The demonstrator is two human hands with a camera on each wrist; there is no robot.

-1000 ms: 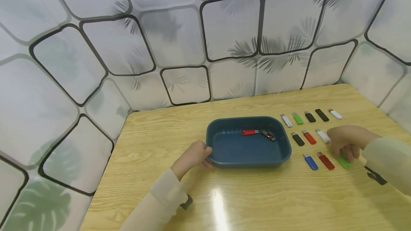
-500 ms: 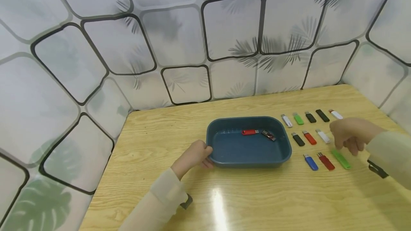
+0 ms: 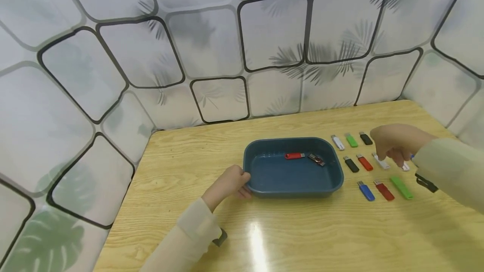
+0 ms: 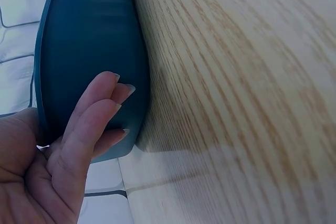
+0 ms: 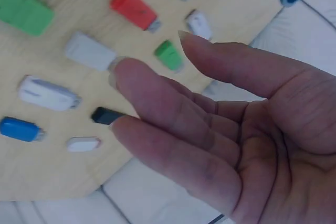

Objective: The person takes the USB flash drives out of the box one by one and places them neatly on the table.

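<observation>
My left hand [image 3: 228,184] grips the left end of a dark blue plastic bin [image 3: 272,177], thumb over the rim and fingers along the outer wall [image 4: 94,30]. Inside the bin lie a red USB stick [image 3: 294,155] and a dark one with a metal cover [image 3: 316,159]. Over the rows of USB sticks at the right hovers my right hand [image 3: 401,139]. In the right wrist view its thumb and fingers are apart, with nothing between them. Its fingertips overlap a white stick [image 5: 89,51] and a black stick [image 5: 106,115]. Part of the back rows is hidden behind this hand in the head view.
Several more USB sticks lie on the wooden table [image 3: 321,238], among them a blue one [image 3: 366,191], a dark red one [image 3: 383,190] and a large green one [image 3: 401,187] in the front row. Patterned cloth [image 3: 211,45] hangs behind the table.
My right hand has lifted away from the large green USB stick, uncovering it, and moved back and left over the farther rows. The left hand stays on the bin.
</observation>
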